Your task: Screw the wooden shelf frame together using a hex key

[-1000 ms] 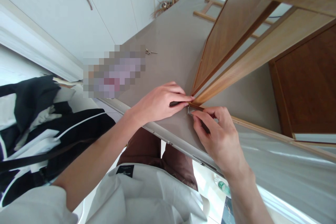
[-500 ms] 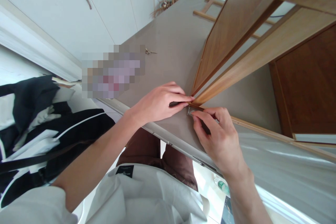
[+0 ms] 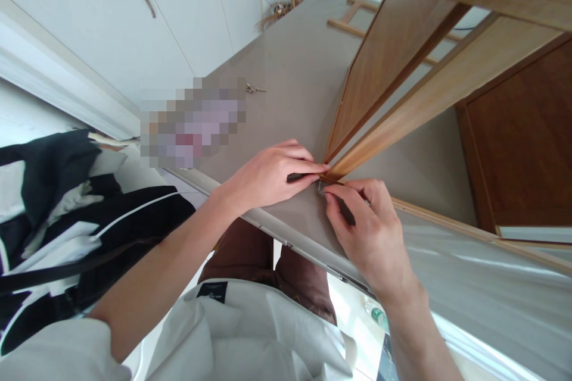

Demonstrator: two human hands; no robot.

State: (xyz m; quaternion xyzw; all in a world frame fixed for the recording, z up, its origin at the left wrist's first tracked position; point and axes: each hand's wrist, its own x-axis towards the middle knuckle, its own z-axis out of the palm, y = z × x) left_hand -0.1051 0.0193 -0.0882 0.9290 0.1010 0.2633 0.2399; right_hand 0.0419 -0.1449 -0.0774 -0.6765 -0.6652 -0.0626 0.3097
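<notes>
My left hand [image 3: 279, 172] reaches in from the left, with thumb and fingertips closed on the lower corner of the wooden frame [image 3: 384, 131]. Close by on the right, my right hand [image 3: 369, 214] pinches a small bent metal piece that looks like a hex key [image 3: 320, 187]. One end of it meets the frame's corner; the rest is partly hidden by my fingers. The frame stands at a slant on the grey-brown tabletop [image 3: 290, 95], beside a wooden panel [image 3: 370, 65]. The exact spot where the tool meets the wood is covered.
Several screws [image 3: 254, 89] lie farther back on the table, next to a blurred-out patch. A darker wooden panel [image 3: 522, 149] is at the right, and a ladder-like wooden piece [image 3: 346, 25] lies behind. White cabinets [image 3: 179, 6] line the left; dark clothing [image 3: 134, 214] is heaped below.
My right hand has shifted slightly left and up while keeping its pinch on the hex key. The left hand stays at the frame's corner. The view has moved a little.
</notes>
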